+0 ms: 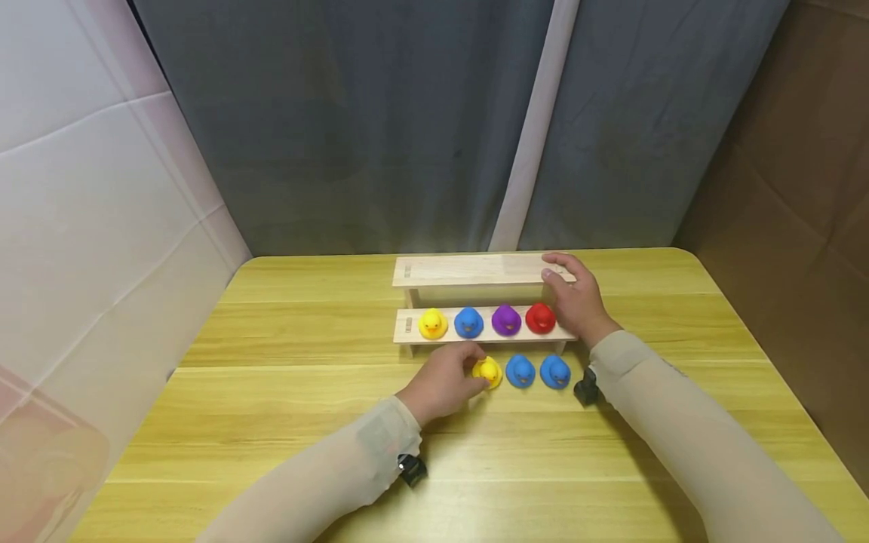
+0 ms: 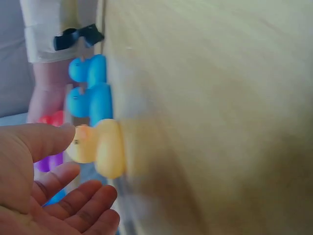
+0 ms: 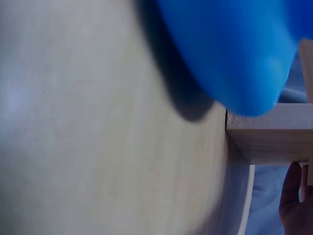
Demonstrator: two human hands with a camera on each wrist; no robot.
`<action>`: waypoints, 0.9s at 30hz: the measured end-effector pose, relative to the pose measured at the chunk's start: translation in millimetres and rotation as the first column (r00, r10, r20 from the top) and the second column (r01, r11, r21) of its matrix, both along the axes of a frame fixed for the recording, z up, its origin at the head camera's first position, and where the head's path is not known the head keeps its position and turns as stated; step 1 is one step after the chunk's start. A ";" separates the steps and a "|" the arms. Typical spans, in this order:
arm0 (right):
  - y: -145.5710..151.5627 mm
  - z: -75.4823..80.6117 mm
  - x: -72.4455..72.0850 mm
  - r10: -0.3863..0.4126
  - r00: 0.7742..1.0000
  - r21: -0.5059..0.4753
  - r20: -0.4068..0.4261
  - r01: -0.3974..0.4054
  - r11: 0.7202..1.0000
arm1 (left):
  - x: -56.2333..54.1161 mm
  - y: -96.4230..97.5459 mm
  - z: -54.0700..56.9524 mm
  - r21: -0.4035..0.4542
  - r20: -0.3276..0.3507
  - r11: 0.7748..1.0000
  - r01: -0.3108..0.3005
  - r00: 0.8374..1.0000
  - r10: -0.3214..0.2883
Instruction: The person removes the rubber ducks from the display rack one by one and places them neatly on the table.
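Observation:
My left hand is beside a yellow toy duck on the table, thumb and fingers around it. In the left wrist view the thumb is by the head of the yellow duck and the fingers are spread; contact is hard to tell. Two blue toy ducks stand to its right. My right hand holds the right end of the two-tier wooden shelf. On the lower tier sit a yellow duck, a blue duck, a purple duck and a red duck.
The wood-patterned table extends around the shelf. A grey curtain hangs behind it, a white sheet at the left and a brown panel at the right. Blue ducks stand close to the right wrist's black camera.

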State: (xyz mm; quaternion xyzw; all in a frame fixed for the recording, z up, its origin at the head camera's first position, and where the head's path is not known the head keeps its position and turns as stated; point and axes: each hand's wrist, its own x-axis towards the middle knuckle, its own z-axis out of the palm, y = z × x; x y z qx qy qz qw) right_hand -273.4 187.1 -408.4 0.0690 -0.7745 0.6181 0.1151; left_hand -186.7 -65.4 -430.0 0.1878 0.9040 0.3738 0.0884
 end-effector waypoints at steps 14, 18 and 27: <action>8.1 -23.8 -20.3 -0.015 1.000 -0.004 0.004 0.015 1.000 | 6.7 -15.4 54.6 0.131 -0.069 0.991 -0.024 0.997 0.033; 10.6 -31.6 -26.5 -0.020 1.000 0.010 -0.006 0.020 1.000 | 0.1 -29.0 63.8 0.155 -0.147 0.987 -0.031 0.988 0.054; 3.1 -6.8 -6.6 0.003 1.000 0.010 0.013 -0.004 1.000 | -21.5 -63.0 62.2 0.145 -0.204 0.986 -0.087 0.972 0.116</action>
